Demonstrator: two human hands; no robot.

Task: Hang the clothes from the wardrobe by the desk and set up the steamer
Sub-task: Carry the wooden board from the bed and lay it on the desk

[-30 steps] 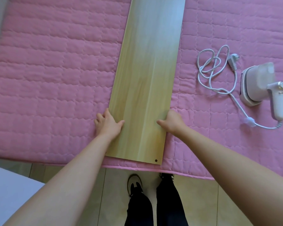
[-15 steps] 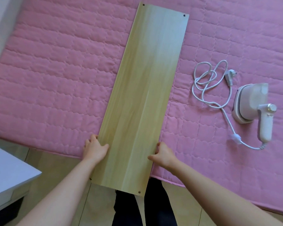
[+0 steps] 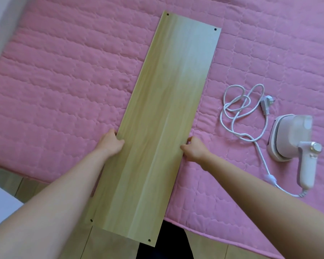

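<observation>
The pink quilted bed [image 3: 64, 90] carries your long wooden board [image 3: 168, 118] — near end overhanging at 6 o'clock. Your left hand [image 3: 110, 143] and right hand [image 3: 195, 149] grip its long edges, fingers curled around them. The steamer [image 3: 295, 144] lies at 3 o'clock — cord [image 3: 239, 109] coiled beside it.

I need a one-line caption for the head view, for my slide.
Both hands, left and right, hold a wooden board over a pink quilt; steamer lies alongside.

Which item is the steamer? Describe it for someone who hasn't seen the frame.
Start at the pink quilted bed cover, then go right of the long wooden board held by both hands. The steamer is the white handheld unit at the far right, with a translucent tank and a coiled white cord beside it.
</observation>
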